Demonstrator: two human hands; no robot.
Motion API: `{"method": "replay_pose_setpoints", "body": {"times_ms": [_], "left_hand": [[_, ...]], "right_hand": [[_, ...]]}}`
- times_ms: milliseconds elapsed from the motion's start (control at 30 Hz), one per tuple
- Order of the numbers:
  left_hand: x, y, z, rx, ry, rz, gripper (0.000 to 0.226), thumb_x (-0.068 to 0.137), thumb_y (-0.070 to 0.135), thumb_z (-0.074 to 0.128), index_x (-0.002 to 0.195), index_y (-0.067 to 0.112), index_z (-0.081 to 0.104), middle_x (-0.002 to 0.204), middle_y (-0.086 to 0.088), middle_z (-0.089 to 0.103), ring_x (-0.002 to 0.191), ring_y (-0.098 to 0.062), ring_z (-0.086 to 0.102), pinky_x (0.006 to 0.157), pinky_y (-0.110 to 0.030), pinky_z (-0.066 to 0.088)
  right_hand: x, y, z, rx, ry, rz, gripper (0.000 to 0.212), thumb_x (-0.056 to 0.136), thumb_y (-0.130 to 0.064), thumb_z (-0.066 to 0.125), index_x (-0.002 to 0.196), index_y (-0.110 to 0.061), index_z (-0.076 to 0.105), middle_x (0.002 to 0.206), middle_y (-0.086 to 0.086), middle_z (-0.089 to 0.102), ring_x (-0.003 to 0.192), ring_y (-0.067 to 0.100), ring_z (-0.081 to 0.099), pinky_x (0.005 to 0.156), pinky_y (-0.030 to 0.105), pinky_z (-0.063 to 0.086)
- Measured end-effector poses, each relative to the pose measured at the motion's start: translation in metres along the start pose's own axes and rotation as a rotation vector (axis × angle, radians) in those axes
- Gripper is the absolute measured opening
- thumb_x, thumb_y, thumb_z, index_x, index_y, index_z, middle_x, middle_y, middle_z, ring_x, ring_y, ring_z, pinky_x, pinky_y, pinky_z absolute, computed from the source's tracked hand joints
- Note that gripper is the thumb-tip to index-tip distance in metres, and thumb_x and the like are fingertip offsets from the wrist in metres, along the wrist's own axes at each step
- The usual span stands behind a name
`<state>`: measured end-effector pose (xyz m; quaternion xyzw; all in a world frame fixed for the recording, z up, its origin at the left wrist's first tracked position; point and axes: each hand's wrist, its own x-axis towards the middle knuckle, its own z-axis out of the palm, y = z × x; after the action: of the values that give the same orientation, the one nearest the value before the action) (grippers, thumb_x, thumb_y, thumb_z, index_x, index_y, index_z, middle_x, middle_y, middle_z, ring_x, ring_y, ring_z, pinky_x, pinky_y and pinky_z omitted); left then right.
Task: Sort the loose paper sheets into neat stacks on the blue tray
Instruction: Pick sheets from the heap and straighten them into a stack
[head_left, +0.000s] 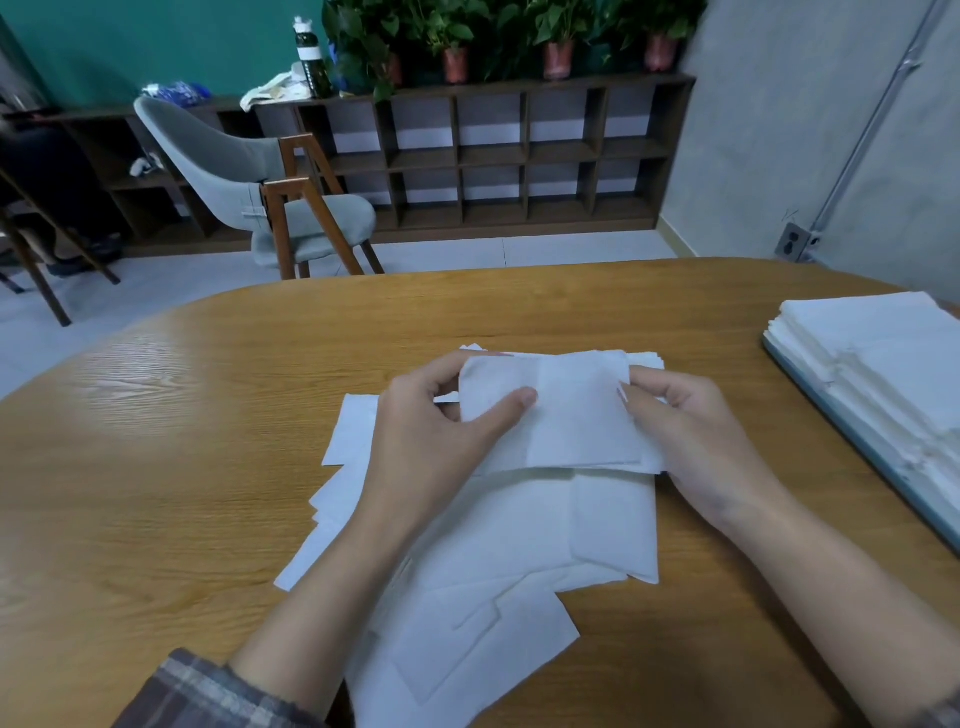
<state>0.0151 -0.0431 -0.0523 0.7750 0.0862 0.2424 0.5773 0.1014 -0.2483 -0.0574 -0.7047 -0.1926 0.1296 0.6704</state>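
Observation:
Both hands hold a small bundle of white paper sheets (571, 415) just above the table. My left hand (441, 431) grips its left side, thumb lying on top and fingers curled behind. My right hand (680, 431) pinches its right edge. Under them a loose, overlapping spread of white sheets (519, 551) covers the wooden table toward me. The blue tray (852, 447) lies at the right edge of the table, and neat stacks of white sheets (883, 364) fill it.
The oval wooden table (208, 467) has bare wood to the left and beyond my hands. Behind it stand a grey chair (249, 171), a low cubby shelf (493, 156) with potted plants and a grey wall at the right.

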Motion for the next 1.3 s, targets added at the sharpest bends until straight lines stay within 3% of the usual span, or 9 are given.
{"method": "replay_pose_setpoints", "body": {"times_ms": [167, 300, 433, 533, 667, 867, 1000, 1167, 1300], "left_hand": [[0.003, 0.001, -0.006, -0.010, -0.073, -0.067, 0.007, 0.088, 0.021, 0.084, 0.094, 0.023, 0.080, 0.091, 0.006, 0.079, 0.084, -0.016, 0.073, 0.071, -0.029, 0.056], [0.001, 0.005, -0.005, -0.084, -0.115, -0.129, 0.006, 0.088, 0.023, 0.086, 0.091, 0.020, 0.081, 0.090, -0.002, 0.079, 0.083, -0.022, 0.076, 0.070, -0.034, 0.057], [0.001, 0.007, -0.003, -0.137, -0.138, -0.148, 0.010, 0.087, 0.022, 0.087, 0.093, 0.016, 0.081, 0.093, -0.010, 0.079, 0.085, -0.028, 0.076, 0.072, -0.037, 0.056], [-0.001, 0.006, 0.002, -0.125, -0.164, -0.136, 0.013, 0.086, 0.018, 0.087, 0.096, 0.013, 0.080, 0.094, -0.008, 0.080, 0.090, -0.030, 0.076, 0.073, -0.034, 0.058], [-0.002, 0.003, 0.006, -0.138, -0.157, -0.140, 0.017, 0.086, 0.017, 0.088, 0.100, 0.014, 0.080, 0.094, -0.005, 0.080, 0.090, -0.026, 0.076, 0.073, -0.029, 0.059], [0.001, -0.003, 0.005, -0.121, -0.102, -0.119, 0.020, 0.085, 0.021, 0.089, 0.103, 0.021, 0.080, 0.101, 0.001, 0.080, 0.097, -0.022, 0.075, 0.081, -0.033, 0.058], [0.001, -0.006, 0.005, -0.107, -0.109, -0.115, 0.021, 0.085, 0.022, 0.089, 0.103, 0.026, 0.079, 0.103, 0.006, 0.079, 0.101, -0.020, 0.074, 0.089, -0.040, 0.058], [0.000, -0.005, 0.006, -0.008, -0.006, -0.046, 0.030, 0.083, 0.029, 0.090, 0.109, 0.035, 0.075, 0.107, 0.009, 0.073, 0.095, -0.015, 0.069, 0.076, -0.032, 0.055], [0.000, 0.003, 0.002, -0.140, -0.065, -0.198, 0.053, 0.082, 0.047, 0.084, 0.130, 0.046, 0.062, 0.127, 0.011, 0.066, 0.107, 0.005, 0.066, 0.090, -0.024, 0.059]], "right_hand": [[0.001, -0.001, -0.003, 0.137, -0.038, 0.021, 0.024, 0.101, -0.016, 0.060, 0.103, -0.011, 0.083, 0.109, 0.013, 0.079, 0.104, 0.030, 0.076, 0.089, 0.041, 0.054], [-0.003, -0.007, -0.001, 0.237, -0.133, 0.032, 0.041, 0.099, -0.045, 0.054, 0.104, -0.016, 0.083, 0.111, 0.010, 0.079, 0.105, 0.023, 0.075, 0.085, 0.032, 0.059], [-0.005, -0.004, 0.003, 0.133, -0.171, 0.045, 0.052, 0.089, -0.064, 0.069, 0.109, -0.017, 0.080, 0.115, 0.013, 0.078, 0.110, 0.033, 0.074, 0.099, 0.048, 0.055], [-0.006, -0.006, 0.007, 0.048, -0.110, 0.035, 0.031, 0.088, -0.044, 0.081, 0.101, -0.016, 0.081, 0.104, 0.009, 0.081, 0.099, 0.029, 0.078, 0.087, 0.042, 0.060], [-0.007, -0.008, 0.009, 0.015, -0.070, 0.039, 0.016, 0.095, -0.025, 0.071, 0.103, -0.014, 0.079, 0.099, 0.006, 0.081, 0.094, 0.025, 0.078, 0.075, 0.027, 0.060], [-0.005, -0.006, 0.004, 0.072, -0.063, 0.061, 0.026, 0.089, -0.027, 0.079, 0.107, -0.009, 0.079, 0.109, 0.013, 0.079, 0.105, 0.036, 0.075, 0.091, 0.048, 0.056], [-0.004, -0.007, 0.004, 0.023, -0.042, 0.025, 0.016, 0.098, -0.017, 0.069, 0.109, -0.013, 0.079, 0.106, 0.008, 0.081, 0.102, 0.032, 0.076, 0.081, 0.034, 0.059], [-0.005, -0.011, 0.004, 0.076, -0.104, -0.061, 0.041, 0.098, -0.009, 0.066, 0.133, -0.031, 0.070, 0.118, -0.004, 0.077, 0.107, 0.019, 0.074, 0.084, 0.028, 0.061], [-0.004, -0.015, 0.001, 0.368, -0.167, -0.065, 0.070, 0.092, -0.007, 0.065, 0.145, -0.050, 0.053, 0.125, 0.009, 0.073, 0.112, 0.027, 0.074, 0.084, 0.036, 0.063]]}}
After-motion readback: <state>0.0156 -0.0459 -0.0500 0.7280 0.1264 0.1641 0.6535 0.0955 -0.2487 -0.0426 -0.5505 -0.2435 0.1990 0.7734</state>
